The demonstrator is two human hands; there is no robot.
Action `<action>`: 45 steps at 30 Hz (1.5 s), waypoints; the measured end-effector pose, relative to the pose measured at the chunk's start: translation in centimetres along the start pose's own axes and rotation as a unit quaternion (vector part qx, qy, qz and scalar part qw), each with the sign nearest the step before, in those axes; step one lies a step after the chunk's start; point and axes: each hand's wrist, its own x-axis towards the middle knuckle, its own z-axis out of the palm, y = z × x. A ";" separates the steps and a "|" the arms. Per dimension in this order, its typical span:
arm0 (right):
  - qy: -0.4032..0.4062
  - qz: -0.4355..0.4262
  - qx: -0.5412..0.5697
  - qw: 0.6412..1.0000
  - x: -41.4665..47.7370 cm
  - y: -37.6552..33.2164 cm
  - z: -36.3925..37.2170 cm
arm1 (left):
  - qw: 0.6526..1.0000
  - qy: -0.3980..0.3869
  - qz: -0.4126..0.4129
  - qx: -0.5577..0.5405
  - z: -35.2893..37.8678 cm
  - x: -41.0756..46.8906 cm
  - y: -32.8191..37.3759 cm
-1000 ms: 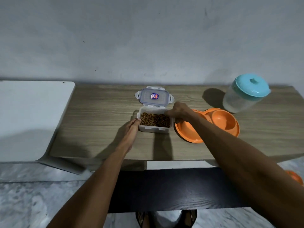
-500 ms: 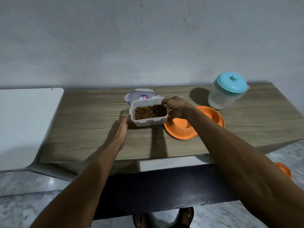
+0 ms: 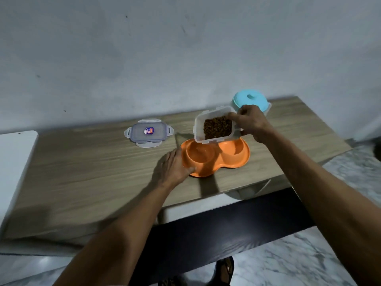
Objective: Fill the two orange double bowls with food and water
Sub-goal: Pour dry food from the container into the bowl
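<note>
Right hand [image 3: 250,122] now grips food container [image 3: 215,125] tilted above orange double bowl [image 3: 215,156]; left hand [image 3: 172,169], spread, moved to its rim.

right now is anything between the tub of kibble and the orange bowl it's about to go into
Nothing visible. The right hand holds the open kibble container tilted directly above the left cup of the orange double bowl, which looks empty. The left hand only steadies the bowl's left rim, and the container lid lies off to the left.
</note>
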 end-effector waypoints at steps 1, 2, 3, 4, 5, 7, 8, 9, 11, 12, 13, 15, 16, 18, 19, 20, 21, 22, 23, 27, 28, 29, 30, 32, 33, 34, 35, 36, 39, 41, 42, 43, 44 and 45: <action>0.014 -0.008 -0.012 1.000 0.0 0.4 -0.2 | 1.000 -0.005 -0.001 0.011 0.4 0.1 0.1; 0.026 -0.020 -0.028 0.999 -0.2 0.8 -0.4 | 1.000 -0.010 -0.002 0.023 0.7 0.4 0.0; 0.033 -0.034 -0.045 0.998 -0.3 1.1 -0.5 | 0.999 -0.015 -0.007 0.037 1.1 0.6 0.1; 0.038 -0.049 -0.060 0.996 -0.5 1.3 -0.5 | 0.999 -0.017 -0.010 0.050 1.5 0.7 0.1; 0.043 -0.063 -0.074 0.994 -0.6 1.5 -0.4 | 0.998 -0.015 -0.014 0.060 1.8 0.8 0.1; 0.050 -0.092 -0.099 0.990 -0.7 1.7 -0.2 | 0.998 -0.013 -0.023 0.063 2.3 1.0 0.1; 0.053 -0.104 -0.111 0.987 -0.9 1.6 -0.1 | 0.998 -0.013 -0.028 0.060 2.5 1.1 0.1; 0.057 -0.117 -0.122 0.984 -1.1 1.6 0.0 | 0.998 -0.011 -0.033 0.058 2.7 1.1 0.1; 0.059 -0.145 -0.133 0.979 -1.2 1.9 0.3 | 0.998 -0.007 -0.041 0.056 3.1 1.4 0.0; 0.057 -0.156 -0.134 0.977 -1.2 2.0 0.5 | 0.998 -0.004 -0.043 0.055 3.3 1.5 0.0; 0.055 -0.164 -0.136 0.975 -1.3 2.0 0.6 | 0.998 -0.004 -0.045 0.054 3.5 1.6 -0.1; 0.050 -0.179 -0.144 0.972 -1.4 2.1 0.8 | 0.998 -0.004 -0.048 0.052 3.6 1.8 -0.1; 0.049 -0.187 -0.150 0.970 -1.5 2.1 1.0 | 0.997 -0.004 -0.049 0.052 3.7 1.9 -0.2; 0.048 -0.198 -0.158 0.966 -1.7 2.0 1.2 | 0.997 -0.002 -0.048 0.053 3.8 2.0 -0.2; 0.047 -0.202 -0.158 0.965 -1.8 1.9 1.3 | 0.997 -0.002 -0.047 0.053 3.8 2.0 -0.3; 0.044 -0.204 -0.160 0.965 -1.8 1.9 1.4 | 0.998 -0.002 -0.047 0.052 3.8 2.0 -0.3; 0.041 -0.207 -0.163 0.964 -1.9 1.9 1.5 | 0.998 -0.003 -0.048 0.050 3.8 2.0 -0.4; 0.039 -0.209 -0.166 0.963 -1.9 1.9 1.6 | 0.998 -0.003 -0.050 0.048 3.9 2.0 -0.4; 0.039 -0.209 -0.168 0.963 -1.9 1.9 1.7 | 0.998 -0.002 -0.051 0.046 3.9 2.0 -0.4; 0.035 -0.214 -0.166 0.962 -2.2 1.7 1.8 | 0.998 -0.002 -0.053 0.040 4.0 2.0 -0.4; 0.034 -0.216 -0.164 0.962 -2.3 1.7 1.8 | 0.998 -0.003 -0.054 0.037 4.0 2.0 -0.4; 0.036 -0.217 -0.165 0.961 -2.3 1.7 1.8 | 0.998 -0.005 -0.055 0.035 4.0 2.0 -0.4; 0.038 -0.218 -0.167 0.961 -2.3 1.7 1.8 | 0.998 -0.005 -0.056 0.035 4.0 2.0 -0.4; 0.042 -0.221 -0.169 0.960 -2.2 1.9 1.9 | 0.998 -0.006 -0.057 0.041 4.0 2.0 -0.4; 0.043 -0.223 -0.169 0.959 -2.1 2.1 1.9 | 0.997 -0.006 -0.058 0.044 3.9 2.0 -0.4; 0.043 -0.226 -0.169 0.958 -2.1 2.1 1.9 | 0.997 -0.006 -0.059 0.046 3.9 2.0 -0.3; 0.044 -0.226 -0.168 0.958 -2.1 2.1 1.9 | 0.997 -0.005 -0.058 0.046 3.9 1.9 -0.3; 0.046 -0.227 -0.167 0.958 -2.1 2.2 1.9 | 0.997 -0.004 -0.058 0.047 3.9 1.9 -0.3; 0.050 -0.227 -0.166 0.958 -2.1 2.2 2.1 | 0.997 -0.003 -0.060 0.045 3.9 1.8 -0.3; 0.049 -0.229 -0.166 0.958 -2.1 2.2 2.2 | 0.997 -0.002 -0.061 0.046 3.9 1.8 -0.2; 0.049 -0.230 -0.166 0.958 -2.1 2.1 2.2 | 0.997 -0.002 -0.062 0.045 3.9 1.9 -0.2; 0.049 -0.231 -0.166 0.957 -2.1 2.1 2.2 | 0.997 -0.001 -0.062 0.045 3.9 1.8 -0.2; 0.049 -0.230 -0.167 0.957 -2.1 2.1 2.1 | 0.997 -0.002 -0.062 0.044 3.9 1.8 -0.2; 0.048 -0.230 -0.167 0.957 -2.2 2.1 2.1 | 0.997 -0.002 -0.061 0.044 3.9 1.8 -0.2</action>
